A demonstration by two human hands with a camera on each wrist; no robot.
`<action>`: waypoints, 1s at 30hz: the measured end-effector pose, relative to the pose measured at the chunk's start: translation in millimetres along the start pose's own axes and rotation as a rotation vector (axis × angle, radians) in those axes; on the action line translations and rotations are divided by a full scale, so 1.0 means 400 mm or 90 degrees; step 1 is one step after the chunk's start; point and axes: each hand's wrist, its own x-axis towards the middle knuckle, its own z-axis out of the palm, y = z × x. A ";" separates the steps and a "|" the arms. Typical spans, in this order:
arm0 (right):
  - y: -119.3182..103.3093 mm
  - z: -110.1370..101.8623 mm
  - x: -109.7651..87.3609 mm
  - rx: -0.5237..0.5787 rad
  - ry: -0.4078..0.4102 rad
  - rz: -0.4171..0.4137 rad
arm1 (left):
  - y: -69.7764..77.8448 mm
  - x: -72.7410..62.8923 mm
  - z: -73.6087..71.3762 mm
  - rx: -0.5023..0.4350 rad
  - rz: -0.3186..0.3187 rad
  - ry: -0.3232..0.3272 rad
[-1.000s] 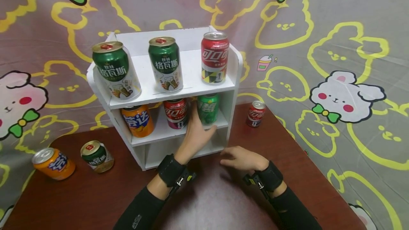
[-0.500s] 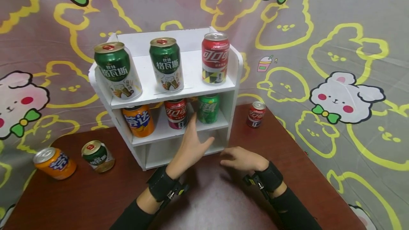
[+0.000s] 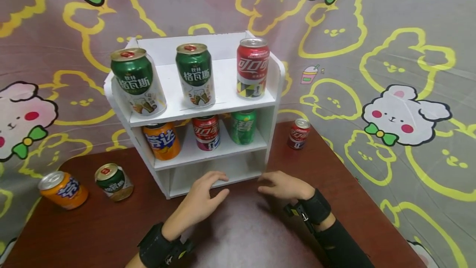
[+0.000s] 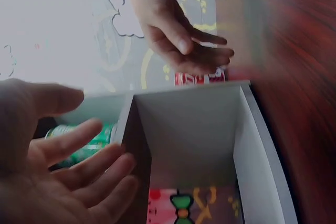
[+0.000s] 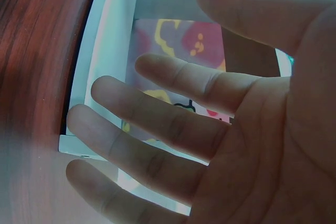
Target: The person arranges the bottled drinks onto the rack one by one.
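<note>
My left hand (image 3: 202, 197) hovers in front of the shelf's lowest level, fingers loose and holding nothing. To its right, my right hand (image 3: 285, 185) is just as bare, fingers spread in the right wrist view, near the lower right corner of the white shelf (image 3: 219, 158). On the middle level stand an orange soda can (image 3: 162, 140), a red cola can (image 3: 206, 133) and a green soda can (image 3: 243, 127). The top level bears two green-and-white cans, one at left (image 3: 138, 82) and one in the middle (image 3: 195, 75), plus a red cola can (image 3: 253, 68) at right.
Left of the shelf, an orange can (image 3: 64, 190) and a green-and-gold can (image 3: 114, 182) rest on the dark red table (image 3: 93, 226). A small red cola can (image 3: 298, 134) stands on the table right of the shelf. A patterned cloth (image 3: 334, 53) hangs behind.
My left hand has drawn back from between the red and green cans on the middle level, moving down and toward me. The right hand has stayed about where it was.
</note>
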 end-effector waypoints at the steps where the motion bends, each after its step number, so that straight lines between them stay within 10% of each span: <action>1: 0.001 0.001 -0.001 0.001 -0.001 0.000 | -0.007 -0.010 -0.005 0.004 0.000 -0.019; 8: 0.020 -0.004 -0.012 0.003 0.005 0.007 | -0.070 -0.076 -0.065 0.041 0.013 -0.142; 15: 0.081 -0.038 -0.024 0.011 0.031 0.046 | -0.118 -0.131 -0.160 0.061 -0.097 -0.262; 30: 0.258 -0.147 -0.022 0.040 0.247 0.368 | -0.166 -0.154 -0.263 0.146 -0.261 -0.236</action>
